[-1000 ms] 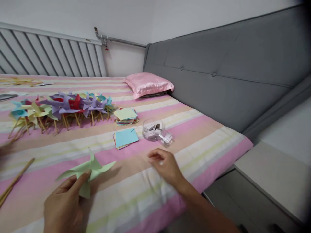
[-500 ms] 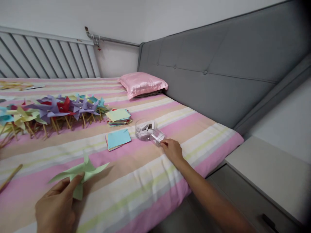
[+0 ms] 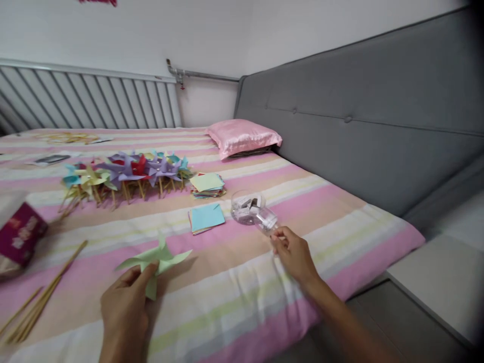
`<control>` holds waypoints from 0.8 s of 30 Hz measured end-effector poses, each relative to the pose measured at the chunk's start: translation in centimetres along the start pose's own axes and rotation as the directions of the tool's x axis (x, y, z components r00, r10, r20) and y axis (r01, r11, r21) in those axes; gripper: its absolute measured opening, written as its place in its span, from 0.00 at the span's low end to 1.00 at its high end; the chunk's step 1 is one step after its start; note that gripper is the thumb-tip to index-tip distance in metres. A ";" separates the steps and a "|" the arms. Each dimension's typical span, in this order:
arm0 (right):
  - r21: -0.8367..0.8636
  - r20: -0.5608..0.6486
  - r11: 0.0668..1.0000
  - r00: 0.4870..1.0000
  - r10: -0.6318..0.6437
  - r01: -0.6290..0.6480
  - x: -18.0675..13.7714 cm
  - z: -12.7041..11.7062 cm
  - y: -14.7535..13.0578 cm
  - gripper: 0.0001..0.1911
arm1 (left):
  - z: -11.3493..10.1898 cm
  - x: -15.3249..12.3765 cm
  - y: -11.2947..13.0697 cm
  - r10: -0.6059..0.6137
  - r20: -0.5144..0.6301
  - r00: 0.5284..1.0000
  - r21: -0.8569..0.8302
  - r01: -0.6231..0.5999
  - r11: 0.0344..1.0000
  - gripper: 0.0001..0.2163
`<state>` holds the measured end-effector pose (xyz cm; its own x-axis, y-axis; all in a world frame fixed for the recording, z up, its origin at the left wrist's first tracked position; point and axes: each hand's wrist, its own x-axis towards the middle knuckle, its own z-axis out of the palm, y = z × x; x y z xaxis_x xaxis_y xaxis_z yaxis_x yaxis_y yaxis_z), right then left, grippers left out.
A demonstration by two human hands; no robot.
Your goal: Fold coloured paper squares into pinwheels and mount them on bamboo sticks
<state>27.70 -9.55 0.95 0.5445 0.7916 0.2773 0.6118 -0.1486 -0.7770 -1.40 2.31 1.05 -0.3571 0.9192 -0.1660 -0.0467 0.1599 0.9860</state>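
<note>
A striped bed (image 3: 227,282) carries a clear bowl (image 3: 239,219); the headboard (image 3: 359,91) rises to the bowl's right. Beyond the bowl and to its left runs a radiator (image 3: 94,101), and straight beyond it lies a pink pillow (image 3: 245,136). Paper pinwheels on sticks (image 3: 128,171) crowd left of the bowl; a bag (image 3: 18,237) sits farther left. Nearer than the bowl and to its left, the left hand (image 3: 126,302) pinches a green pinwheel (image 3: 166,262) over the bed. The right hand (image 3: 297,254), on the bowl's near right, has its fingertips drawn together at a clear jar (image 3: 266,219) just beside the bowl; I cannot tell whether its grip has anything. The blue stack (image 3: 207,217) is left of the bowl.
</note>
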 end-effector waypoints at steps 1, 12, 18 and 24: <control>0.044 0.071 0.999 0.997 -0.021 0.018 -0.3 0.2 -1.3 0.08 | 0.0 -0.1 0.2 -0.042 -0.010 0.999 -0.031 0.042 0.999 0.15; -0.109 0.598 0.954 0.786 -0.160 0.278 5.1 14.6 -15.2 0.08 | -2.5 0.5 0.3 0.091 -0.103 0.990 0.124 -0.078 0.989 0.07; -0.076 0.673 0.951 0.719 -0.174 0.300 4.4 20.3 -14.1 0.08 | -4.7 1.5 -0.5 0.122 -0.063 0.991 0.269 -0.101 0.958 0.07; 0.196 0.654 0.957 0.698 -0.291 0.215 4.3 20.9 -11.2 0.13 | -5.1 1.7 -1.0 0.093 -0.040 0.995 0.256 -0.080 0.963 0.07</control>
<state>11.20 7.90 -0.96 -0.1731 0.9836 0.0503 0.5895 0.1444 -0.7947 -6.74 1.92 -0.18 -0.3972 0.9148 -0.0729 0.2221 0.1729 0.9596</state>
